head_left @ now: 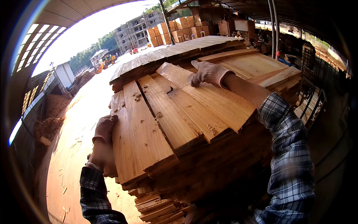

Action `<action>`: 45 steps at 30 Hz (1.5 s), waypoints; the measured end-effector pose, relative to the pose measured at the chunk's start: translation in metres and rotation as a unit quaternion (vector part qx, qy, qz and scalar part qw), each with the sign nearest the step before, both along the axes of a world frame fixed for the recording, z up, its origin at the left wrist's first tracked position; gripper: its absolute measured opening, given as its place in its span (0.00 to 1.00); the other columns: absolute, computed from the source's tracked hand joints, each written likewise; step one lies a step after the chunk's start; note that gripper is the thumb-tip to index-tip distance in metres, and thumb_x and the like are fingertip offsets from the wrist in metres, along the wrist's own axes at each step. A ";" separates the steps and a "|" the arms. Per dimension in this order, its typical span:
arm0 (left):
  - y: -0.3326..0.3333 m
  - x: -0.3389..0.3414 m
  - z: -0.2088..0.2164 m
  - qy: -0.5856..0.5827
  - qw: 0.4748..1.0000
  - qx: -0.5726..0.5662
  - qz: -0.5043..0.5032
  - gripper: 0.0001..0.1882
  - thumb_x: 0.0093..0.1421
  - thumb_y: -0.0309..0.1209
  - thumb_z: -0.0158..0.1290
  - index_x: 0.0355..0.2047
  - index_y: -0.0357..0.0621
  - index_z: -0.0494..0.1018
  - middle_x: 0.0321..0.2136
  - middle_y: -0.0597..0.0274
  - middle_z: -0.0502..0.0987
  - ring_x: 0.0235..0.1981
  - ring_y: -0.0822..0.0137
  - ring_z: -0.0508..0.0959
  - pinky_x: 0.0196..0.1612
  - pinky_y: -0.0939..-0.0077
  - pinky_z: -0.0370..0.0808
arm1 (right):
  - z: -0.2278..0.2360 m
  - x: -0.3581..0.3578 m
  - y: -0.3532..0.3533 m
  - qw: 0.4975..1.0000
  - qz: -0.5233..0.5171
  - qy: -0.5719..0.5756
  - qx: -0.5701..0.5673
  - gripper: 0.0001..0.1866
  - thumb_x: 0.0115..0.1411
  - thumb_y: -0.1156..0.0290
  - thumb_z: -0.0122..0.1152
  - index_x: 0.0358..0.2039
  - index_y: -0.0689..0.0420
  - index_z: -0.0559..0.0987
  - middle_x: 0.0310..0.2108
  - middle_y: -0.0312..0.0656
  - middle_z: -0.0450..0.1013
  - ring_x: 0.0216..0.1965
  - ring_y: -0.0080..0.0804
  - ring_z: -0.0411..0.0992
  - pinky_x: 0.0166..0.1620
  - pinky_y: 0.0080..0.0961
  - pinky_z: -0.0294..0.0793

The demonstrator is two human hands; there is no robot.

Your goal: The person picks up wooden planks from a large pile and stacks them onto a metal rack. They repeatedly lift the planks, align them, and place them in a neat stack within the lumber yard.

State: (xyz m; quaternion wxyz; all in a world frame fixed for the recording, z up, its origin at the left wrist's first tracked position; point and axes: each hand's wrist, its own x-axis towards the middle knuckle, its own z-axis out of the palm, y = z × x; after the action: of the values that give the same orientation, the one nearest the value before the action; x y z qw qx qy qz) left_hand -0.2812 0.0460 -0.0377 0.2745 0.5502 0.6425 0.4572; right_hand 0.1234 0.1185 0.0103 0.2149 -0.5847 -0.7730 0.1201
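A stack of pale wooden planks [145,130] stands before me, its top layer laid side by side with uneven near ends. At its left side, my left hand [105,128], in a knitted glove, is closed with bent fingers against the edge of the leftmost plank [128,149]. My right hand [210,72], gloved too, lies across the far part of a plank [220,99] on the right, thumb and fingers apart. That plank slants over its neighbours. Wood chips and a dark knot mark [170,90] show on the surface.
Behind rises another plank layer [171,48]. Loose boards [160,209] lie below the near end. Sawdust heaps [52,115] line the left wall. Beyond are a yellow loader [108,59], stacked timber [179,28] and an unfinished building [138,31]. Metal posts [275,28] stand at right.
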 end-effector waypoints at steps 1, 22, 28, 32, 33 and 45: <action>-0.008 -0.014 -0.003 -0.029 0.999 0.008 -0.017 0.15 0.60 0.37 0.51 0.29 0.34 0.75 0.24 0.61 0.77 0.21 0.72 0.72 0.27 0.75 0.70 | 0.010 -0.001 -0.008 0.999 0.005 0.033 0.017 0.51 0.38 0.60 0.69 0.63 0.60 0.58 0.51 0.52 0.71 0.48 0.39 0.71 0.48 0.27 0.71; 0.020 -0.009 -0.023 -0.112 0.992 0.046 -0.033 0.11 0.61 0.30 0.47 0.30 0.35 0.75 0.24 0.63 0.76 0.21 0.73 0.72 0.26 0.76 0.69 | 0.007 0.076 -0.084 0.982 -0.088 -0.161 0.038 0.37 0.47 0.40 0.57 0.48 0.59 0.76 0.46 0.55 0.72 0.49 0.50 0.70 0.52 0.37 0.68; 0.018 -0.007 -0.014 0.012 0.998 0.054 -0.036 0.11 0.61 0.31 0.47 0.28 0.36 0.75 0.21 0.68 0.73 0.18 0.77 0.67 0.23 0.79 0.66 | 0.007 0.081 -0.082 0.975 -0.065 -0.206 0.051 0.40 0.51 0.41 0.57 0.59 0.53 0.67 0.48 0.55 0.70 0.47 0.49 0.71 0.50 0.39 0.70; 0.016 -0.011 -0.009 0.101 0.995 0.013 0.010 0.13 0.59 0.34 0.50 0.24 0.35 0.73 0.19 0.70 0.71 0.18 0.78 0.65 0.23 0.77 0.64 | 0.020 0.037 -0.085 0.942 -0.033 -0.316 0.112 0.34 0.58 0.48 0.52 0.60 0.55 0.65 0.48 0.53 0.72 0.47 0.45 0.71 0.49 0.37 0.71; 0.020 0.000 -0.006 0.124 0.992 -0.015 0.020 0.13 0.58 0.34 0.50 0.24 0.35 0.73 0.19 0.69 0.71 0.18 0.77 0.66 0.23 0.76 0.65 | 0.024 0.030 -0.081 0.972 0.025 -0.228 0.051 0.34 0.58 0.48 0.51 0.60 0.55 0.65 0.48 0.52 0.72 0.46 0.45 0.71 0.49 0.36 0.71; 0.054 -0.037 -0.040 -0.113 0.984 0.076 -0.114 0.10 0.62 0.29 0.46 0.30 0.36 0.74 0.23 0.61 0.76 0.21 0.69 0.75 0.27 0.75 0.73 | -0.027 -0.084 -0.066 0.937 0.029 -0.337 0.088 0.16 0.59 0.64 0.45 0.33 0.61 0.78 0.34 0.56 0.76 0.35 0.50 0.75 0.37 0.46 0.74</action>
State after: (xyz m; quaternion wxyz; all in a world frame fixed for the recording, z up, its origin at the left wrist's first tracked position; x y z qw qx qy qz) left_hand -0.3183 0.0995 -0.0774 0.3528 0.5839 0.5040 0.5297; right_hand 0.0399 0.0525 -0.0170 -0.0113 -0.5471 -0.8241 -0.1461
